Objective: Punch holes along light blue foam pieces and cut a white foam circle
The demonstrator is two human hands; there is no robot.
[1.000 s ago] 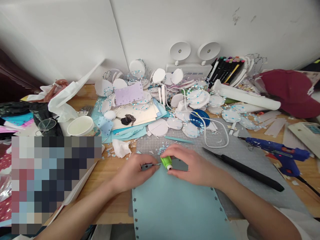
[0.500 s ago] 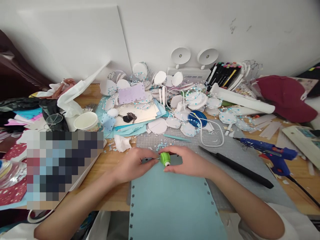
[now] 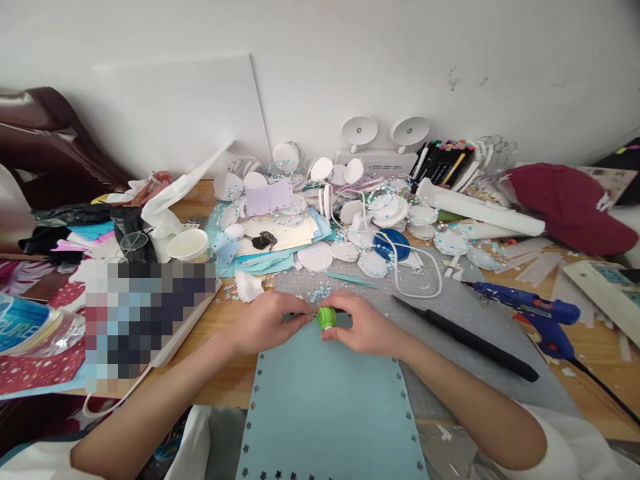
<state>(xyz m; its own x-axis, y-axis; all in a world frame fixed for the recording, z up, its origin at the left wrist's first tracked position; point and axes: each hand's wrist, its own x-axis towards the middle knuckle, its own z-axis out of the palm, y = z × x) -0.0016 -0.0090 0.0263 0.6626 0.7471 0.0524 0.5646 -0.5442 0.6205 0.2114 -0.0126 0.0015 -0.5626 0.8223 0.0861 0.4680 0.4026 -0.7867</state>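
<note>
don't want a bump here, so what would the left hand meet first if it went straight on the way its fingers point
Most likely the green punch, which the right hand holds just beyond the left hand; depth is unclear from this one view, so a near miss is possible.

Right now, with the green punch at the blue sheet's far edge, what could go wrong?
The left hand sits close beside the green punch, so it might get pinched. The blue sheet overhangs the table and could crease or shift. The right forearm might bump the black pointed tool beside it.
</note>
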